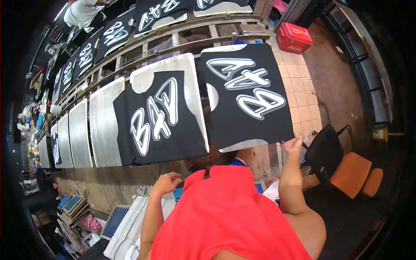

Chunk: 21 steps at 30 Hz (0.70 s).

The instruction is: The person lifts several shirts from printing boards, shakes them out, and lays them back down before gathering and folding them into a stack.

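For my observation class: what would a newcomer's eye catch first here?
Probably the white BAD on the black cloth by the right hand, and on the second cloth to its left. Next, the red top at bottom centre and the red box on the floor, upper right.

Two black cloths carry the word "BAD" in slanted white letters outlined in grey: the near-side cloth at one o'clock and its neighbour at nine. Beyond nine o'clock, the boards are plain silvery grey. The same white-on-black lettering repeats along the far row of cloths between ten and twelve. A solid red top fills six o'clock. Toward half past one sits a red cooler with white script; at two, cream floor tiles show a darker grid. The chair, near four, pairs black with orange.
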Tool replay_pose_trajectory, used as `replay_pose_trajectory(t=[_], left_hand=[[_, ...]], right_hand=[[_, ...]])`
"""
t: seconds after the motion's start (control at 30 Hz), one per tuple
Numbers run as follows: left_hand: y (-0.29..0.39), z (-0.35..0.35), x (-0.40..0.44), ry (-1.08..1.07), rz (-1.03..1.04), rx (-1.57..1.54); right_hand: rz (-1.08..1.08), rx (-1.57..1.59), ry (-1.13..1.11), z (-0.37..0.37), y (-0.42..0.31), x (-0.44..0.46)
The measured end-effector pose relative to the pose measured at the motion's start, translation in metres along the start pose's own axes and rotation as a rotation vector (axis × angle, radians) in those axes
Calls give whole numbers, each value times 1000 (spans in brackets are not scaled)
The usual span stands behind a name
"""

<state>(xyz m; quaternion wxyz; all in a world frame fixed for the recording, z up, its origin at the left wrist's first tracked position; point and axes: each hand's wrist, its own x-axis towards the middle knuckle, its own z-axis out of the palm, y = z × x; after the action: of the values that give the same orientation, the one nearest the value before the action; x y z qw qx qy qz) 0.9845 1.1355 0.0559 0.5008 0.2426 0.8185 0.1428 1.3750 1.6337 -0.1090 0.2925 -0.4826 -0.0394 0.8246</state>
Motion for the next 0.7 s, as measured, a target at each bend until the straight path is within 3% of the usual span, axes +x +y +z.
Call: replay_pose_trajectory(t=[0.07,0.13,0.2,0.27,0.33,0.37,0.4,0.43,0.47,0.53,0.57,0.6,0.63,0.67,0.7], left_hand=[[30,3,-1,77,57,40],[54,7,7,80,50,-56],[106,9,17,139,138,-207],[132,27,46,139,283,-551],[190,32,54,91,286,-915],[211,36,53,89,288,-916],[228,40,51,60,270,-1057],[238,41,52,32,254,-1199],[233,45,58,39,261,-1204],[208,58,70,115,232,-878],[216,62,66,272,211,-872],[214,65,64,283,204,-881],[207,68,63,473,97,-944],[198,70,65,664,-9,-998],[177,74,75,811,54,-1021]], right_hand=[[-301,-24,-212,-18,-28,45],[-351,-38,-137,12,-64,39],[-398,-98,-204,55,-87,32],[-330,-242,-268,125,-68,-2],[-470,-1194,-123,132,-16,4],[-578,-1345,-286,175,25,-49],[-260,-1382,-182,235,47,-122],[47,-1421,-449,191,90,-83],[-398,-1557,-814,167,129,-80],[-383,-1369,-1181,197,131,-123],[-376,-1372,-1194,199,131,-121],[-203,-1432,-1296,204,131,-120],[-22,-1483,-1392,208,130,-120],[-16,-1484,-1404,214,126,-119],[150,-1532,-1342,236,112,-124]])
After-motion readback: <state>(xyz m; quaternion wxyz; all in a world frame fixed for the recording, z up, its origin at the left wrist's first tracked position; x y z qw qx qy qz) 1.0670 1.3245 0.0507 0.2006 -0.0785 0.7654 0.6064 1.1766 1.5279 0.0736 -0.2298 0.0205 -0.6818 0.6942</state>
